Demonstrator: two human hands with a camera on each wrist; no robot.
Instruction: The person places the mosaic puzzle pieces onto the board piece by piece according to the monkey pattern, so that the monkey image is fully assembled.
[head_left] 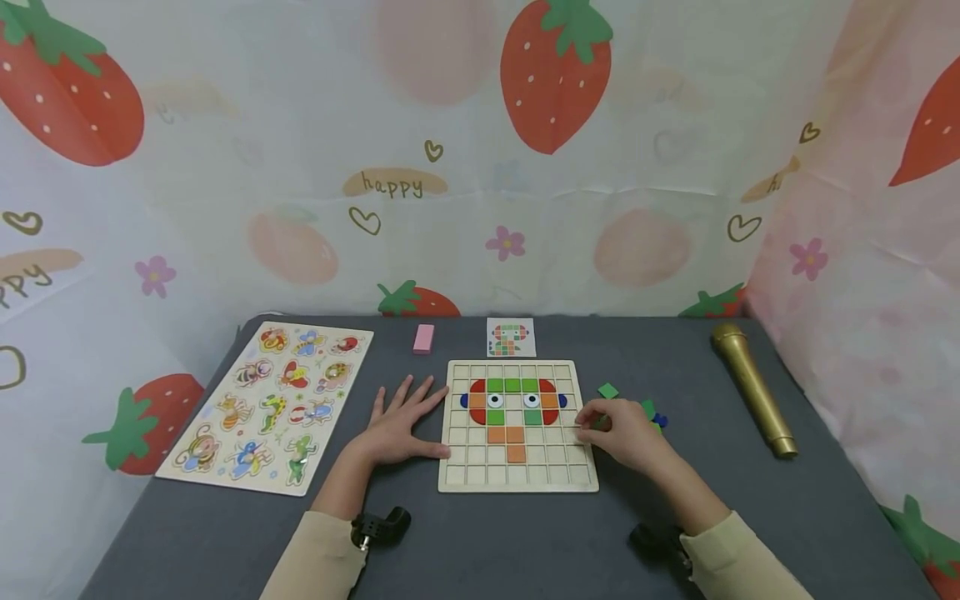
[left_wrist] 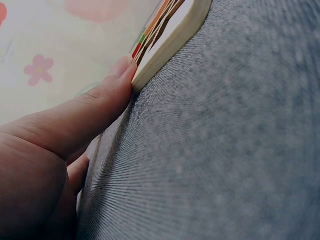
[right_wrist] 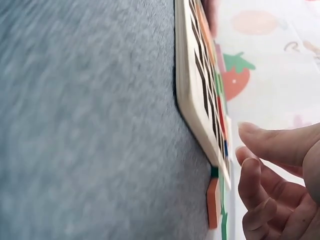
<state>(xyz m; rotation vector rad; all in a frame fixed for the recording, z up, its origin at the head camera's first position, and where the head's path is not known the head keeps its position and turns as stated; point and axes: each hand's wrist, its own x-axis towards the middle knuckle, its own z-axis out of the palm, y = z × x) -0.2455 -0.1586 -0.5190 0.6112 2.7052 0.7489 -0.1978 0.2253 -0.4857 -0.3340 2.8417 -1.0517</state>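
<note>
A pale wooden grid board (head_left: 465, 477) lies on the table, with colored tiles (head_left: 512, 386) in its cells and two round eye pieces among them. My left hand (head_left: 397, 429) is spread flat beside it; its thumb (left_wrist: 107, 95) rests against the board's left edge. At the board's right edge hovers my right hand (head_left: 626, 429), fingers bent. A gap shows between its thumb (right_wrist: 272, 142) and index finger, with no piece visible there. Loose green tiles (head_left: 608, 391) and a blue piece (head_left: 660, 421) lie near that hand, partly hidden by it. An orange piece (right_wrist: 213, 205) shows in the right wrist view.
Behind the board lies a small picture card (head_left: 512, 337), with a pink block (head_left: 423, 339) to its left. An insect-picture board (head_left: 266, 408) lies at the left, a gold microphone (head_left: 753, 392) at the right. A strawberry-print curtain hangs behind the dark tabletop (head_left: 510, 542).
</note>
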